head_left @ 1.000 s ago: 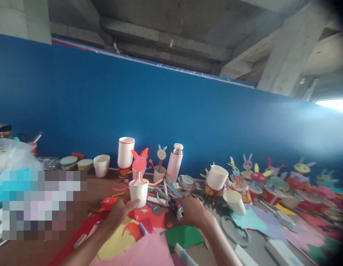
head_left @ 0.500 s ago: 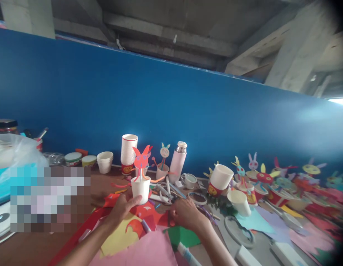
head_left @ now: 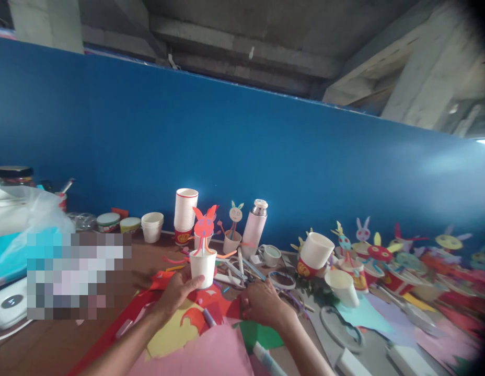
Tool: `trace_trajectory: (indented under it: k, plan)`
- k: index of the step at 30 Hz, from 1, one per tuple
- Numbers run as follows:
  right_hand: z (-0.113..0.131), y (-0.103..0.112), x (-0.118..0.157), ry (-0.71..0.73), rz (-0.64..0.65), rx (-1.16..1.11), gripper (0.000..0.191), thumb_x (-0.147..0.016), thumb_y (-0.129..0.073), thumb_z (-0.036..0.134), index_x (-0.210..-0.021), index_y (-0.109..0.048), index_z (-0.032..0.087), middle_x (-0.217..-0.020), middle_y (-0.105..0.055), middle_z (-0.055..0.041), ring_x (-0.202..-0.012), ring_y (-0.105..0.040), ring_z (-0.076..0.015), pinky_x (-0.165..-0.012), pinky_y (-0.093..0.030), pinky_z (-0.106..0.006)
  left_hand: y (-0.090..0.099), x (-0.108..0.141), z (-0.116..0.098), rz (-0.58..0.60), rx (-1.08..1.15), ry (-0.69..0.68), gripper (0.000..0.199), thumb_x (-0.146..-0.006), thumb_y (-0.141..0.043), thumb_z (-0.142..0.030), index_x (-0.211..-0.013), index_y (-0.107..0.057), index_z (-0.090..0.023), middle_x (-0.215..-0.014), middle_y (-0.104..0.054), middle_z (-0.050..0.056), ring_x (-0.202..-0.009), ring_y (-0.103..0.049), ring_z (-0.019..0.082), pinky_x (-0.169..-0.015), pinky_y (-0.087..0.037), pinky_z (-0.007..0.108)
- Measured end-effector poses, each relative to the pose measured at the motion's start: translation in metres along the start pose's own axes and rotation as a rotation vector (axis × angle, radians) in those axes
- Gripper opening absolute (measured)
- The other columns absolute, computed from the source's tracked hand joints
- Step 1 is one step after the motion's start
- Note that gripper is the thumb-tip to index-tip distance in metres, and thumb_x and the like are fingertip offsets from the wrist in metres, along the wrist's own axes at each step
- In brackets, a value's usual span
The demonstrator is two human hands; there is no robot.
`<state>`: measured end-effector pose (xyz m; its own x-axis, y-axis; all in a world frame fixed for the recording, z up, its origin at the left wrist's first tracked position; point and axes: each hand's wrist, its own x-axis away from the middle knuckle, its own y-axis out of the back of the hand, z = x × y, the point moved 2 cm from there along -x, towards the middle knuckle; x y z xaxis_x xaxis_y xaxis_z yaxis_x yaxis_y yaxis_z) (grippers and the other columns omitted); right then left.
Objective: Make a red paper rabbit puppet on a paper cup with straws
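Observation:
My left hand (head_left: 182,290) holds a white paper cup (head_left: 203,269) upright, thumb across its front. A red paper rabbit head (head_left: 205,224) on a stick rises from the cup, with curled orange-red strips hanging over the rim. To the right, my right hand (head_left: 264,302) is closed low over the table beside scissors and small tools (head_left: 238,271); its fingertips are hidden, so what it grips, if anything, cannot be made out. Red paper (head_left: 222,303), yellow paper (head_left: 168,334), pink paper (head_left: 219,355) and green paper (head_left: 262,333) lie beneath and between my arms.
Behind stand a cup stack (head_left: 186,209), a pink thermos (head_left: 254,227) and a white mug (head_left: 271,255). On the right are several paper-figure cups (head_left: 354,274), a tipped cup (head_left: 342,287) and a tape dispenser (head_left: 342,329). A plastic bag (head_left: 42,214) lies at left.
The view has shifted slightly, so the background sits a little further right. My left hand still holds the cup, and my right hand stays in nearly the same place.

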<state>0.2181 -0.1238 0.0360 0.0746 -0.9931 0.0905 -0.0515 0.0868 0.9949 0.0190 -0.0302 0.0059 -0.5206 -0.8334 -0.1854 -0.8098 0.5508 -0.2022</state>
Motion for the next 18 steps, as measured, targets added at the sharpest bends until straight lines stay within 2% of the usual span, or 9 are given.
trace_trajectory:
  k: [6, 9, 11, 15, 18]
  plan:
    - [0.003, 0.003, -0.001, 0.023, -0.024, 0.0, 0.014, -0.062, -0.055, 0.019, -0.069, -0.067, 0.016, -0.074, -0.067, -0.0107, -0.078, -0.059, -0.0264, -0.073, -0.036, -0.037, 0.002, -0.001, 0.004, -0.005, 0.007, 0.0, 0.038, -0.066, -0.066, -0.033, -0.098, -0.062, -0.015, -0.092, -0.068, 0.007, -0.085, -0.061, 0.022, -0.072, -0.046, 0.028]
    - [0.004, 0.002, -0.002, 0.042, -0.026, -0.022, 0.016, -0.066, -0.051, 0.018, -0.066, -0.066, 0.016, -0.069, -0.067, -0.0091, -0.07, -0.06, -0.0225, -0.071, -0.036, -0.033, 0.004, -0.002, 0.004, -0.021, 0.01, 0.001, 0.04, -0.066, -0.066, -0.035, -0.1, -0.061, -0.015, -0.092, -0.068, 0.007, -0.085, -0.061, 0.023, -0.073, -0.046, 0.029]
    - [0.003, 0.003, -0.002, 0.054, -0.029, -0.049, 0.017, -0.069, -0.049, 0.021, -0.071, -0.066, 0.018, -0.071, -0.068, -0.0062, -0.069, -0.06, -0.0193, -0.068, -0.036, -0.029, 0.006, -0.003, 0.003, -0.03, 0.001, 0.005, 0.041, -0.065, -0.066, -0.036, -0.1, -0.061, -0.015, -0.092, -0.068, 0.008, -0.084, -0.061, 0.023, -0.073, -0.046, 0.03]
    - [-0.009, 0.011, -0.003, 0.044, -0.09, -0.321, 0.02, -0.069, -0.052, 0.023, -0.085, -0.064, 0.021, -0.076, -0.067, -0.0014, -0.071, -0.059, -0.0151, -0.06, -0.036, -0.021, 0.008, -0.001, -0.001, -0.042, -0.026, 0.041, 0.043, -0.065, -0.065, -0.039, -0.099, -0.063, -0.014, -0.091, -0.068, 0.01, -0.079, -0.062, 0.023, -0.069, -0.045, 0.029]
    - [-0.022, 0.022, -0.004, 0.045, -0.202, -0.607, 0.018, -0.072, -0.049, 0.022, -0.081, -0.064, 0.018, -0.069, -0.064, -0.0007, -0.065, -0.056, -0.0132, -0.057, -0.036, -0.02, 0.009, 0.002, -0.005, -0.021, -0.003, 0.081, 0.042, -0.068, -0.062, -0.037, -0.103, -0.061, -0.015, -0.095, -0.067, 0.01, -0.085, -0.06, 0.024, -0.068, -0.046, 0.029]
